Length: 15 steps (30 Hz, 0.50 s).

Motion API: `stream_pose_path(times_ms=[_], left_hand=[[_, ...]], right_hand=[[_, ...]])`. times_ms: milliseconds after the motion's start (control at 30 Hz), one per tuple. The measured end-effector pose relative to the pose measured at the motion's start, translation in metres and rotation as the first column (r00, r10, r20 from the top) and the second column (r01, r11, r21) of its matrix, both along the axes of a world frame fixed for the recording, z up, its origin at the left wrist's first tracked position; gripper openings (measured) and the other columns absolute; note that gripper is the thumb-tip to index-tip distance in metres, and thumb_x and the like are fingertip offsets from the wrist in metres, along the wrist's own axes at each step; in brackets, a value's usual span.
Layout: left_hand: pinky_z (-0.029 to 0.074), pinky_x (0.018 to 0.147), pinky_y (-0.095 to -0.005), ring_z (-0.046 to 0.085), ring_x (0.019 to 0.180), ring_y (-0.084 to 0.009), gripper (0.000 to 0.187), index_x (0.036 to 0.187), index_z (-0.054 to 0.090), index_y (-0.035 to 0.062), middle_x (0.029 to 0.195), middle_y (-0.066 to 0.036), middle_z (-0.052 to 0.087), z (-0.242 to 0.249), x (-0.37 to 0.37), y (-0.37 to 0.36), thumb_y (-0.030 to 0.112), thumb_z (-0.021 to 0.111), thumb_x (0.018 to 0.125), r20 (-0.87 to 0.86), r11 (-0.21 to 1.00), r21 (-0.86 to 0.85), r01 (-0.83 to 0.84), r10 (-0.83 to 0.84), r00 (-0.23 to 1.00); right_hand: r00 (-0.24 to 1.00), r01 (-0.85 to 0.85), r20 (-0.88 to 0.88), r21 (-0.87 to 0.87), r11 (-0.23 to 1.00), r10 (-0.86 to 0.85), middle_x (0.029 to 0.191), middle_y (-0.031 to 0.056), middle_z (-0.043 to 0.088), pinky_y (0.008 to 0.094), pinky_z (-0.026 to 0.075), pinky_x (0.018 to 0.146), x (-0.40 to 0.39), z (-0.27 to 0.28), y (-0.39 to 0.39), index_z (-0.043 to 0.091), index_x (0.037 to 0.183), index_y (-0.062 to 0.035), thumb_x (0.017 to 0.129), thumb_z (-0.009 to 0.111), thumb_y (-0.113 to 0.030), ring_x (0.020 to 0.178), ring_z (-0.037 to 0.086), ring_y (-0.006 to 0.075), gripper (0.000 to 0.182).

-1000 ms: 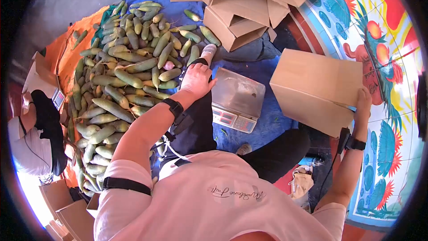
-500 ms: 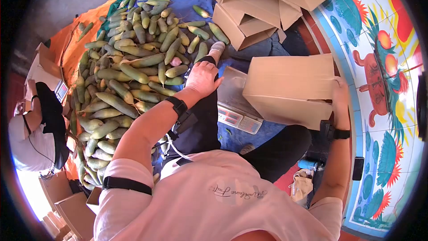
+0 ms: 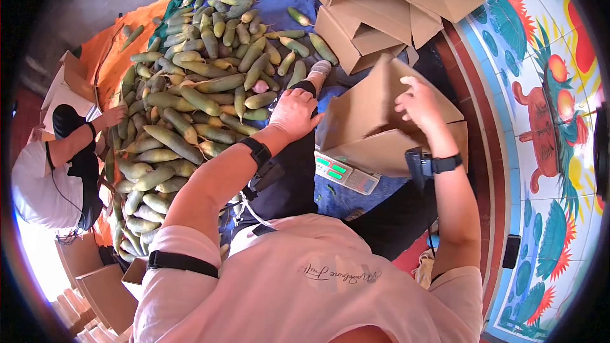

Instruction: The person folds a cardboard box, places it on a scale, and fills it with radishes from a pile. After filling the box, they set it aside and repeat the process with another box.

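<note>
I sit beside a big heap of green cucumbers on a tarp. My left hand rests flat on my knee at the heap's edge and holds nothing. My right hand hovers with fingers apart over the raised flap of a brown cardboard box. The box sits tilted on a small weighing scale, whose green display and keypad show below it. Both my wrists wear black bands.
Several empty cardboard boxes are stacked at the top. Another person sits at the left, a hand reaching to the cucumbers. More boxes lie bottom left. A painted wall lies to the right.
My right hand swung the box left from beside me onto the scale and let go of its edge, and now hovers above its flap. The other person's hand has reached out to the heap.
</note>
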<state>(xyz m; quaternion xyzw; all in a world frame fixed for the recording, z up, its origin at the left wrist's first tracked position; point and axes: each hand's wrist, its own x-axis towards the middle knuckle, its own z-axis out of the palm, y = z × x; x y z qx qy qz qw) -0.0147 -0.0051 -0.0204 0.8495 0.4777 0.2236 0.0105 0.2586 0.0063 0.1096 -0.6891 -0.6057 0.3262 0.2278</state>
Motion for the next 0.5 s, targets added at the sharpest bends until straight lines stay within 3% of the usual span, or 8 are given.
stream_pose_path(times_ms=[67, 100, 200, 333, 400, 467, 500], left_hand=[[0.043, 0.089, -0.0409, 0.056, 0.102, -0.0272, 0.03, 0.09, 0.066, 0.0072, 0.096, -0.009, 0.062, 0.0, 0.0, 0.0, 0.036, 0.064, 0.081, -0.022, 1.0, -0.015, 0.009, -0.009, 1.0], [0.043, 0.089, -0.0409, 0.056, 0.102, -0.0272, 0.03, 0.09, 0.066, 0.0072, 0.096, -0.009, 0.062, 0.001, 0.0, -0.001, 0.036, 0.064, 0.081, -0.023, 1.0, -0.015, 0.009, -0.01, 1.0], [0.043, 0.089, -0.0404, 0.056, 0.102, -0.0269, 0.03, 0.09, 0.065, 0.007, 0.098, -0.009, 0.062, 0.004, -0.001, -0.001, 0.035, 0.063, 0.081, -0.072, 1.0, -0.007, 0.001, -0.002, 0.997], [0.043, 0.089, -0.0396, 0.057, 0.1, -0.026, 0.032, 0.089, 0.066, 0.0067, 0.096, -0.009, 0.063, 0.003, -0.003, 0.0, 0.037, 0.061, 0.082, -0.06, 1.0, 0.026, 0.009, -0.007, 0.998], [0.044, 0.089, -0.039, 0.058, 0.097, -0.0255, 0.034, 0.086, 0.067, 0.0065, 0.093, -0.009, 0.064, 0.002, -0.003, 0.001, 0.04, 0.059, 0.083, -0.046, 0.998, 0.063, 0.011, -0.008, 0.999], [0.044, 0.089, -0.039, 0.057, 0.097, -0.0256, 0.034, 0.086, 0.067, 0.0065, 0.093, -0.01, 0.064, 0.003, -0.003, 0.001, 0.04, 0.058, 0.084, -0.045, 0.999, 0.046, -0.001, 0.003, 0.999], [0.044, 0.089, -0.039, 0.057, 0.097, -0.0256, 0.034, 0.086, 0.067, 0.0065, 0.093, -0.01, 0.064, 0.004, -0.003, 0.001, 0.04, 0.058, 0.084, -0.043, 0.999, 0.042, -0.003, 0.005, 0.999]], right_hand=[[0.931, -0.161, 0.355, 0.181, 0.97, 0.088, 0.088, 0.0127, 0.066, 0.0286, 0.05, 0.05, 0.007, -0.038, 0.018, 0.051, 0.124, 0.0001, 0.082, 0.054, -0.003, 0.069, 0.065, 0.0167, 0.042], [0.977, -0.091, 0.2, 0.079, 0.993, 0.074, 0.085, 0.0195, 0.067, 0.0364, 0.053, 0.069, -0.009, -0.027, 0.01, 0.055, 0.117, 0.0018, 0.077, 0.055, -0.005, 0.071, 0.068, 0.0248, 0.041], [0.987, -0.158, -0.023, 0.018, 0.987, 0.158, 0.081, 0.0139, 0.067, 0.0345, 0.052, 0.066, -0.005, -0.037, 0.005, 0.057, 0.114, 0.0007, 0.086, 0.06, -0.013, 0.068, 0.066, 0.0201, 0.032], [0.953, -0.301, -0.012, 0.005, 0.954, 0.301, 0.085, 0.0126, 0.067, 0.0325, 0.052, 0.07, 0.016, -0.029, -0.022, 0.056, 0.114, 0.0019, 0.089, 0.063, -0.021, 0.074, 0.066, 0.0184, 0.035], [0.909, -0.417, -0.013, -0.029, 0.908, 0.417, 0.096, 0.0141, 0.067, 0.0309, 0.051, 0.077, 0.027, -0.023, -0.045, 0.056, 0.118, 0.0013, 0.087, 0.067, -0.024, 0.088, 0.065, 0.0191, 0.042], [0.909, -0.416, -0.071, -0.096, 0.904, 0.411, 0.105, 0.0155, 0.066, 0.0317, 0.049, 0.084, 0.036, -0.02, -0.069, 0.055, 0.121, 0.0002, 0.084, 0.07, -0.026, 0.1, 0.062, 0.0198, 0.048], [0.892, -0.445, 0.027, -0.123, 0.887, 0.451, 0.111, 0.0175, 0.064, 0.034, 0.048, 0.088, 0.041, -0.018, -0.077, 0.054, 0.122, 0.0013, 0.08, 0.074, -0.027, 0.104, 0.061, 0.0216, 0.054]])
